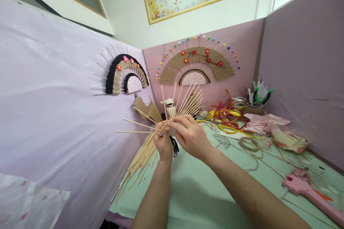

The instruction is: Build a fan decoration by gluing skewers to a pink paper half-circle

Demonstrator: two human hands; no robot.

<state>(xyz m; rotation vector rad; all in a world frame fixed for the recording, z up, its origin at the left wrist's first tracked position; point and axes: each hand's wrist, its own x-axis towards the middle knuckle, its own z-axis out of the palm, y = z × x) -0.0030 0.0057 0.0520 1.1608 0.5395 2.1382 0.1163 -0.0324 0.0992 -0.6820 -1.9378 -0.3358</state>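
Note:
Over the table I hold up a fan frame of thin wooden sticks [185, 103] that spread outward in a half circle. My left hand [163, 145] is closed on the base of the frame, thumb in front, on its left side. My right hand [191, 136] is pinched at the same base, its fingertips close to the left thumb, and covers the lower ends of several sticks. A pale piece at the base shows partly between the hands. Black yarn strands [174, 146] hang below it. Whether the right fingers hold any yarn is hidden.
A pile of loose sticks [139, 161] lies left of my hands. Behind stand a white-lidded jar [170, 105] and cut cardboard [146, 111]. To the right are coloured pipe cleaners [228, 116], a twine coil [249, 144], a protractor [222, 141] and a pink glue gun [306, 188].

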